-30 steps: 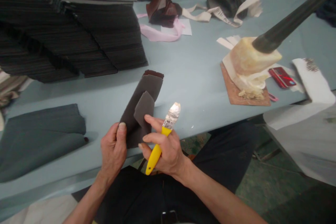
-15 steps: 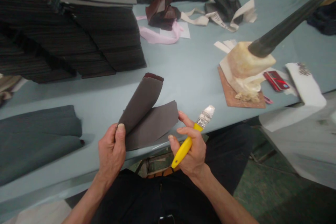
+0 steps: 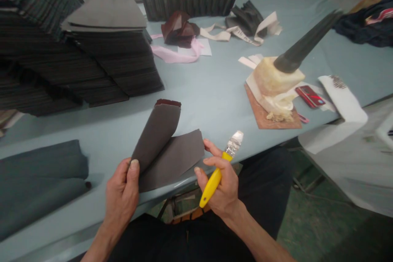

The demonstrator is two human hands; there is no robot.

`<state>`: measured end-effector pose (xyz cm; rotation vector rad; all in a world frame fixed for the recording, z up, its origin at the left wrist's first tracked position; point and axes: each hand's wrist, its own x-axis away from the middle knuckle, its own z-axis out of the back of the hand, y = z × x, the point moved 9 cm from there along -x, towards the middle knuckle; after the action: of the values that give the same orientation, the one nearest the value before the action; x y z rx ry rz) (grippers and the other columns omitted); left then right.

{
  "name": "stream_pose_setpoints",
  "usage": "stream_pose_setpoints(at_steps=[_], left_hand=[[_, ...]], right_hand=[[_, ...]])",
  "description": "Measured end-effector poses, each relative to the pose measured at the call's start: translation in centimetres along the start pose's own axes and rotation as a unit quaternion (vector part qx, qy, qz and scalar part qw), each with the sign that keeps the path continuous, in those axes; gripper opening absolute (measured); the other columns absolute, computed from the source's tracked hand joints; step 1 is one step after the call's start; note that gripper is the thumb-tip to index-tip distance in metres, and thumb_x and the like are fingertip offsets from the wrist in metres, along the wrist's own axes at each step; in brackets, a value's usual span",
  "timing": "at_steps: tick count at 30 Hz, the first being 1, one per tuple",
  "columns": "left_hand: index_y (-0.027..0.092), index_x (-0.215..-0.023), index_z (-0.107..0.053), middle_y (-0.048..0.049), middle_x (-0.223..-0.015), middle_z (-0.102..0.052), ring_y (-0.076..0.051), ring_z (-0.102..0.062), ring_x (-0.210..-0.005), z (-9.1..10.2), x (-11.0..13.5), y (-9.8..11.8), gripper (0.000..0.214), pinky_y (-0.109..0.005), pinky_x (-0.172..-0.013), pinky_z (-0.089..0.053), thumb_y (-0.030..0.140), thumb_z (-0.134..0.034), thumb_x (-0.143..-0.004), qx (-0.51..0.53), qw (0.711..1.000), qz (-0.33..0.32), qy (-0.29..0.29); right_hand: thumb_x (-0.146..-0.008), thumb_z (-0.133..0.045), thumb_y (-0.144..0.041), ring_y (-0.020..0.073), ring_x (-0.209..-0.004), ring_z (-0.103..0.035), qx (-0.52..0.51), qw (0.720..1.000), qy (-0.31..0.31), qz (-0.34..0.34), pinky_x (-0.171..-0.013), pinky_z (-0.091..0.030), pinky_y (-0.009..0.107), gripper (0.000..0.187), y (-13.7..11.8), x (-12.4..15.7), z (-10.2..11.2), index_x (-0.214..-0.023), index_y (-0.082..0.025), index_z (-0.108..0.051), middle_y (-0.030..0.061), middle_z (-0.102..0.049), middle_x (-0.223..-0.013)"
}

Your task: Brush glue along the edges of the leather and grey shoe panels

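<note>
My left hand (image 3: 123,188) pinches the near end of a dark grey-brown folded sheet (image 3: 158,135), thumb on top. Its upper flap stands raised, showing a dark red far edge, while the lower flap (image 3: 176,157) spreads out to the right at the table's front edge. Between the fingers of my right hand (image 3: 222,186) lies a paintbrush (image 3: 213,184) with a yellow handle, its whitish, crusted bristles pointing away to the upper right. The index finger of that hand is at the right end of the lower flap; whether it touches is hard to tell.
Tall stacks of dark sheets (image 3: 123,63) fill the left back. A grey-green folded piece (image 3: 43,184) lies at the left. On the right, a yellowish block-shaped container (image 3: 273,77) with a thick black handle stands on a brown board (image 3: 256,110), beside a red box (image 3: 310,96). Scraps lie behind.
The camera view has tilted up a little, so the scene sits lower and further left. Both hands keep their grips on the sheet and the paintbrush, with little other movement.
</note>
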<state>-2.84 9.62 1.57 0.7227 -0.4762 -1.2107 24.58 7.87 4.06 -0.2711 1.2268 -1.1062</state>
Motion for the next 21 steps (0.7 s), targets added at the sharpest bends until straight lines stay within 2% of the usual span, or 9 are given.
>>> stream_pose_setpoints(at_steps=[5, 9, 14, 17, 21], left_hand=[[0.025, -0.078, -0.055, 0.0045, -0.058, -0.048, -0.016, -0.049, -0.053, 0.0, 0.1, 0.2, 0.042, -0.027, -0.049, -0.040, 0.062, -0.048, -0.097, 0.007, 1.000, -0.009, -0.010], [0.025, -0.078, -0.058, 0.0053, -0.056, -0.046, -0.015, -0.046, -0.050, -0.1, 0.2, 0.2, 0.040, -0.026, -0.047, -0.038, 0.059, -0.049, -0.097, 0.005, 1.000, -0.017, -0.010], [0.025, -0.079, -0.058, 0.0059, -0.055, -0.045, -0.015, -0.045, -0.049, -0.1, 0.2, 0.1, 0.039, -0.026, -0.046, -0.037, 0.058, -0.049, -0.098, 0.016, 1.000, -0.018, -0.010], [0.025, -0.079, -0.058, 0.0058, -0.055, -0.044, -0.015, -0.046, -0.049, -0.2, 0.2, 0.1, 0.039, -0.026, -0.046, -0.038, 0.058, -0.049, -0.098, 0.018, 1.000, -0.017, -0.007], [0.023, -0.083, -0.062, 0.0055, -0.056, -0.046, -0.014, -0.047, -0.050, -0.3, 0.4, 0.3, 0.039, -0.025, -0.048, -0.039, 0.056, -0.049, -0.099, 0.026, 0.999, -0.028, -0.009]], right_hand=[[-0.097, -0.071, -0.020, 0.0297, -0.133, -0.073, 0.011, 1.000, 0.003, -0.012, -0.104, -0.065, 0.048, 0.022, 0.5, -0.1, 0.1, -0.114, -0.022, -0.057, 0.0235, -0.074, -0.140], [-0.097, -0.070, -0.019, 0.0294, -0.131, -0.074, 0.013, 1.000, 0.001, -0.017, -0.103, -0.066, 0.048, 0.021, 0.7, -0.1, 0.1, -0.113, -0.023, -0.057, 0.0228, -0.074, -0.140], [-0.097, -0.072, -0.020, 0.0307, -0.131, -0.073, 0.029, 0.999, 0.003, -0.017, -0.104, -0.064, 0.055, 0.021, 1.2, -0.1, 0.3, -0.112, -0.023, -0.058, 0.0206, -0.075, -0.139], [-0.096, -0.072, -0.021, 0.0308, -0.130, -0.074, 0.046, 0.999, 0.014, -0.005, -0.108, -0.061, 0.058, 0.020, 1.4, -0.3, 0.7, -0.111, -0.024, -0.058, 0.0195, -0.076, -0.136], [-0.096, -0.072, -0.020, 0.0292, -0.127, -0.076, 0.063, 0.998, -0.003, 0.025, -0.110, -0.059, 0.056, 0.019, 1.0, -0.5, 0.3, -0.110, -0.024, -0.059, 0.0179, -0.078, -0.135]])
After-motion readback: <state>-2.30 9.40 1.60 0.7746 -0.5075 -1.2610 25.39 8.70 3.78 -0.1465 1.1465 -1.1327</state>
